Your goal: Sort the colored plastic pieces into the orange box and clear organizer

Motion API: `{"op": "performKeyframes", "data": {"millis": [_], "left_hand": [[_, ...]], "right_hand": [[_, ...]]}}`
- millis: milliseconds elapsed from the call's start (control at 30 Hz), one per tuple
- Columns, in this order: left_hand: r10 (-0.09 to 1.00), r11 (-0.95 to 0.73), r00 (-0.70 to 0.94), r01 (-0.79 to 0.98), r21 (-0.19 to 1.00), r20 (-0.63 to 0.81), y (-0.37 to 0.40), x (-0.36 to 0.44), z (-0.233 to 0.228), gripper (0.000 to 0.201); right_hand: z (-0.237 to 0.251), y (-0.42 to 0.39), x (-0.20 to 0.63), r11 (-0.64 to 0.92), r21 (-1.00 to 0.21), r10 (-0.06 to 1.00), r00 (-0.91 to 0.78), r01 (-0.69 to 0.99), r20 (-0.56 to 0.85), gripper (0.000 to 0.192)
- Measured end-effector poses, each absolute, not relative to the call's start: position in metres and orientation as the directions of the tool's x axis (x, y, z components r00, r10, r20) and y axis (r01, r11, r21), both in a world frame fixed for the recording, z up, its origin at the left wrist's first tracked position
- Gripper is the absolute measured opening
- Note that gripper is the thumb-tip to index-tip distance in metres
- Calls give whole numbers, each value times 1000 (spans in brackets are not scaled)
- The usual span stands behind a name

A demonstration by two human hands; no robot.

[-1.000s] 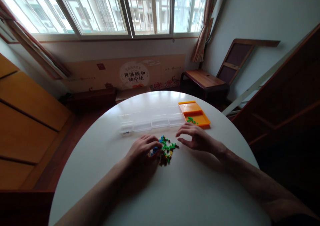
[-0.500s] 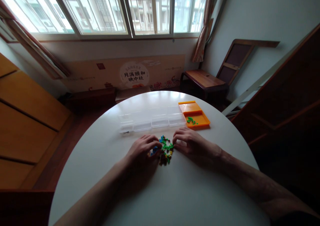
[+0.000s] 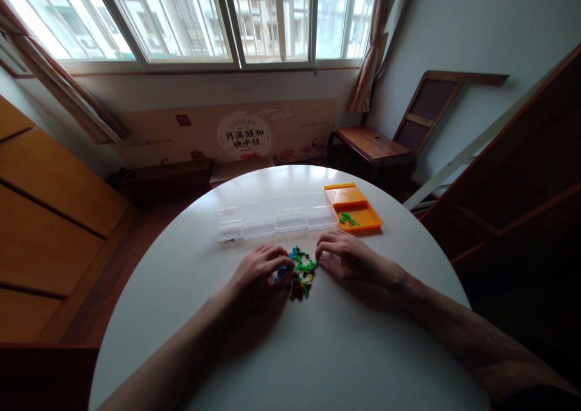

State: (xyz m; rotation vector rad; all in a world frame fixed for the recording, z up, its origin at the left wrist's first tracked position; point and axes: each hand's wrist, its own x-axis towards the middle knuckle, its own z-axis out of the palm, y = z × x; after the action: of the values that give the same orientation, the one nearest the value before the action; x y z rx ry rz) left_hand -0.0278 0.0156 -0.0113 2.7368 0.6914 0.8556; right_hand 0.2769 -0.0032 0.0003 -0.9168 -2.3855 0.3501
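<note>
A small heap of tiny coloured bricks (image 3: 300,273), green, blue, brown and yellow, lies in the middle of the round white table (image 3: 290,350). My left hand (image 3: 256,272) rests palm down on the heap's left side, fingertips on the blue pieces. My right hand (image 3: 348,258) touches the heap's right edge, its fingertips pinched at a green piece; whether it grips one is too small to tell. An orange tray (image 3: 355,208) holding a few green pieces (image 3: 347,218) sits beyond the right hand.
A clear plastic compartment box (image 3: 275,217) lies across the table behind the heap, left of the orange tray. Beyond the table stand a wooden bench (image 3: 370,143), a folded chair, a window wall and wooden cabinets at left.
My right hand came in from the right, where it hovered with spread fingers, to the heap's edge and closed its fingertips there. The left hand has stayed in place.
</note>
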Motion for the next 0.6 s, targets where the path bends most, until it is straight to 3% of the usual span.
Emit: {"op": "performKeyframes", "data": {"millis": [400,600], "left_hand": [[486,-873,733,381,306,476,16,-29,-12,7],[472,-881,727,371,293,499,16,-30,-15,8]], "right_hand": [[-5,0,275,778,-419,626,-626,467,465,8],[-6,13,299,652,-428,728,-360,625,584,11]]}}
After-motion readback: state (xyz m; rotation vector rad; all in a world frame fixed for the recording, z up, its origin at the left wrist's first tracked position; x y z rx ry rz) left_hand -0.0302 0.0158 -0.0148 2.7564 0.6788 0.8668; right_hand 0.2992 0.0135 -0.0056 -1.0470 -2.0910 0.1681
